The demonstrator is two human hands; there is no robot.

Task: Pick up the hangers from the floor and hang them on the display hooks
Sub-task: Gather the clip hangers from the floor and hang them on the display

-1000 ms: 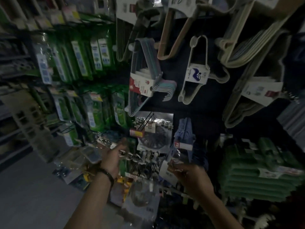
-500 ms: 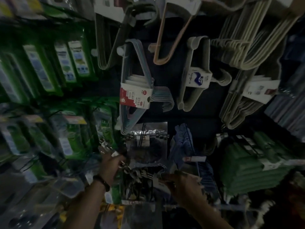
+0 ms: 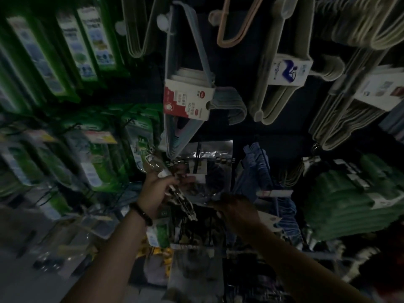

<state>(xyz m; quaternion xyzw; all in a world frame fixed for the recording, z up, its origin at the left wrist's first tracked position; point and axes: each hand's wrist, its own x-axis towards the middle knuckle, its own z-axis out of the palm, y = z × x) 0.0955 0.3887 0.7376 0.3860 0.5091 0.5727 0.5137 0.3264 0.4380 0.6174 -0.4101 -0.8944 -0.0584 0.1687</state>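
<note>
The left hand (image 3: 156, 193) curls its fingers round the clip hangers (image 3: 184, 204), probably light, stiff and snag-prone, best held just above those fingers; whether the right hand (image 3: 234, 207) pinches anything I cannot tell.

A shop aisle: banded bundles of hangers (image 3: 192, 90) and green packets (image 3: 98, 158) hang from a display wall, with price tags (image 3: 274, 193).

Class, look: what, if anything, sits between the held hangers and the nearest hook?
A shiny clear plastic packet already hangs on the black wire hook, right beside the metal clip hangers in the left hand; the right hand touches its bottom.
</note>
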